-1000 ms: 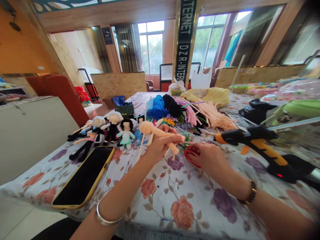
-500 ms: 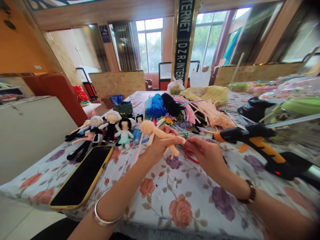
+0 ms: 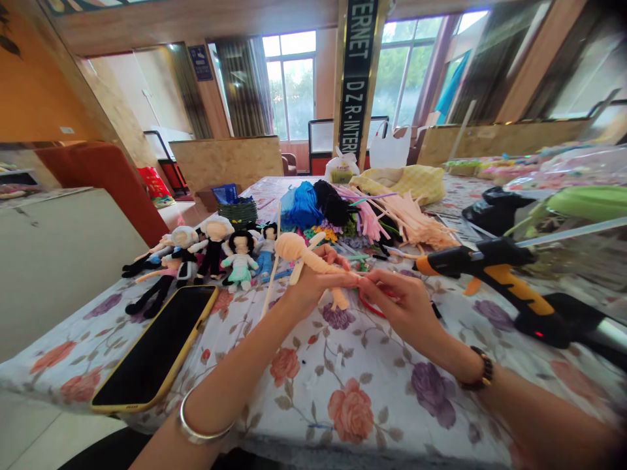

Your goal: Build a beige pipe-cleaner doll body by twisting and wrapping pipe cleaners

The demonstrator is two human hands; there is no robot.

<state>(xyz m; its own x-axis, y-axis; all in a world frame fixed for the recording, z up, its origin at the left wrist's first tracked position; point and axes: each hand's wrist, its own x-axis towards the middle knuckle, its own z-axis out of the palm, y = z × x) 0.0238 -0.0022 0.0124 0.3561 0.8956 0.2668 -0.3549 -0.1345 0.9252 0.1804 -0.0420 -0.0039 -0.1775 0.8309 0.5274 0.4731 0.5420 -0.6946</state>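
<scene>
A peach-coloured fuzzy doll body, which looks wound from pipe cleaner, has a round bare head and thin limbs. My left hand is closed around it, head pointing up and left. Fingers of my right hand pinch the end of one limb, meeting my left fingertips there; the tip itself is hidden. Another limb hangs below my left hand. Just under my right fingers lies a red loop, perhaps a scissors handle, partly covered. Pale sticks stand out beside the doll's head.
Finished dolls and a phone in a yellow case are at left. Behind my hands are bundles of pipe cleaners. A glue gun with a lit red light stands at right. A yellow checked cloth lies farther back.
My right fingers have closed in over the limb's end, which showed pale before and is now covered. The view has shifted slightly; the doll stays in my left hand.
</scene>
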